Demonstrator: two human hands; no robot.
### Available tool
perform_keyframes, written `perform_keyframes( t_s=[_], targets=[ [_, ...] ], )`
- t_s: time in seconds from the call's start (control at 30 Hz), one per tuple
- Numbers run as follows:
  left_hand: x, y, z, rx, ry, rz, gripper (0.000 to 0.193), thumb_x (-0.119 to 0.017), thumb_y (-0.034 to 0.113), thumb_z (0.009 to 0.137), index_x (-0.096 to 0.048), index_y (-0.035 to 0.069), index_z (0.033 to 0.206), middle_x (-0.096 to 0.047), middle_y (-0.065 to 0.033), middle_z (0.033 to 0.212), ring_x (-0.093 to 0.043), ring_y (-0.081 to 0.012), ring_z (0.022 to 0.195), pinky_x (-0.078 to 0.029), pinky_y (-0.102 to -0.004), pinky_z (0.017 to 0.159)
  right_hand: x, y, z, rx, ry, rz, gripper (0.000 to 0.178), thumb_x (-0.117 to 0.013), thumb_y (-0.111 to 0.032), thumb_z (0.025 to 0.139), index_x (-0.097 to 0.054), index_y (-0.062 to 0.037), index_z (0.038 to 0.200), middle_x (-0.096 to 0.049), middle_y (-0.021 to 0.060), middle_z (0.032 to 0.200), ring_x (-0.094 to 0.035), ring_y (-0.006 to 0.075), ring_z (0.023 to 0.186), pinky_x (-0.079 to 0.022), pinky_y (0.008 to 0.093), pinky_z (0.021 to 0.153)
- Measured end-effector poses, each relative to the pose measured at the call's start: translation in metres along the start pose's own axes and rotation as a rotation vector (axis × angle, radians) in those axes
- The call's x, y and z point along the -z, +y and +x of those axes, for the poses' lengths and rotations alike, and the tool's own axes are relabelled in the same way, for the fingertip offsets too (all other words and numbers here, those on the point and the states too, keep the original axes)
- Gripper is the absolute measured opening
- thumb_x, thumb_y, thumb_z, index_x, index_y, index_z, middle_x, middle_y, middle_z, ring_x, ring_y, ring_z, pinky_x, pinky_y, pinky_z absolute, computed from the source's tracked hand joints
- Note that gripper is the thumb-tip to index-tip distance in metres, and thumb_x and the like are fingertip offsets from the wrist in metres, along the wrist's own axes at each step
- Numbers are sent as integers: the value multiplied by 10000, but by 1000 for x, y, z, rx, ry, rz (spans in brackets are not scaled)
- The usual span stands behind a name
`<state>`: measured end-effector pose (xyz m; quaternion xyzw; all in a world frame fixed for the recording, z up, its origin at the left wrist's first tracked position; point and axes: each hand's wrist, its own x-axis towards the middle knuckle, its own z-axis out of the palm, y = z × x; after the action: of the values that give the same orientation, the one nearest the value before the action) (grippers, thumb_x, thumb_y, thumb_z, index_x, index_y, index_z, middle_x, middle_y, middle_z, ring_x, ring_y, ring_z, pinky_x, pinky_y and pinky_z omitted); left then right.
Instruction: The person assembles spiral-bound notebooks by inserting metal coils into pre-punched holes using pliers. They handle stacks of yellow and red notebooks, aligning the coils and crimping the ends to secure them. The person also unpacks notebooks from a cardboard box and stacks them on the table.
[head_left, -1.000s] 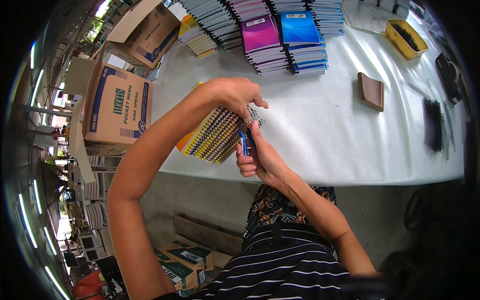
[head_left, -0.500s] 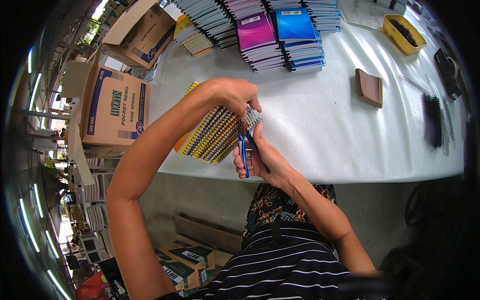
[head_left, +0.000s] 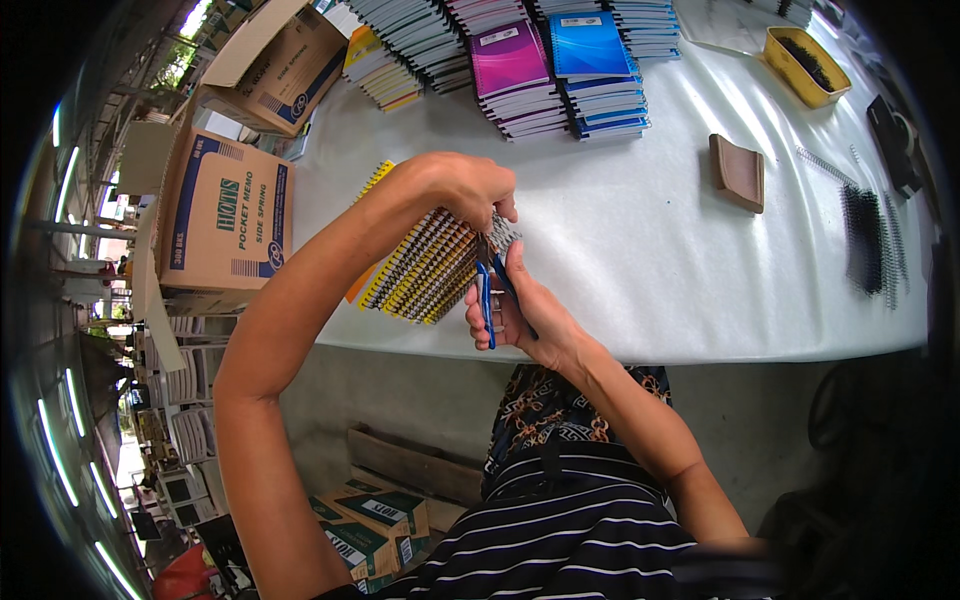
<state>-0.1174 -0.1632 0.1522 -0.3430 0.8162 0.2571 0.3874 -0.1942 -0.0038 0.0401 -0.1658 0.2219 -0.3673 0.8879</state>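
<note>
A row of spiral-bound notebooks [head_left: 415,268] with yellow edges and dark coils lies near the table's front edge, coil sides up. My left hand [head_left: 478,190] arches over its right end from the far side, fingers curled down on the notebooks; part of its grip is hidden. In my right hand [head_left: 530,310] is a pair of pliers [head_left: 486,300] with blue handles, the fingers wrapped round them. The jaws point away from me and meet the coils at that right end, just below my left fingers. Whether the jaws pinch a wire is too small to tell.
Stacks of notebooks with purple [head_left: 510,60] and blue [head_left: 590,45] covers stand at the back. Cardboard boxes [head_left: 225,205] sit at the left. To the right are a brown curved block [head_left: 737,174], loose black coils [head_left: 866,240] and a yellow tub [head_left: 808,68] of dark bits.
</note>
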Motion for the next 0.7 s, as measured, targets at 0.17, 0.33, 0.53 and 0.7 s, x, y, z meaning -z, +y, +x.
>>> perform_keyframes(
  t_s=[0.17,0.33,0.53,0.7],
  targets=[
    [1,3,0,31,1,10,444,-637,33,769,-621,30,1213,-509,-189,1360,-508,-321,1242,-431,-358,1003,0,2,-5,-35,11,8,760,-198,-731,899,-554,-60,880,-574,40,692,-567,159,603,-508,306,598],
    [0,-2,0,16,-7,-1,447,-640,35,766,-621,35,1213,-506,-187,1363,-498,-319,1252,-424,-360,1011,-3,1,-3,-25,33,6,766,-183,-703,916,-554,-35,861,-558,47,688,-553,167,596,-507,307,583],
    [2,5,-2,28,-2,32,428,-630,34,774,-627,30,1201,-511,-165,1366,-502,-317,1250,-429,-360,1005,0,1,1,1,28,19,736,-218,-719,909,-545,-61,860,-542,29,655,-530,148,562,-478,291,534],
    [2,18,-3,103,-1,73,442,-664,79,751,-637,41,1191,-582,-171,1277,-560,-317,1172,-454,-379,962,2,-5,2,-81,-17,98,711,-231,-702,920,-535,-63,845,-430,7,608,-376,132,517,-355,272,490]
  ],
)
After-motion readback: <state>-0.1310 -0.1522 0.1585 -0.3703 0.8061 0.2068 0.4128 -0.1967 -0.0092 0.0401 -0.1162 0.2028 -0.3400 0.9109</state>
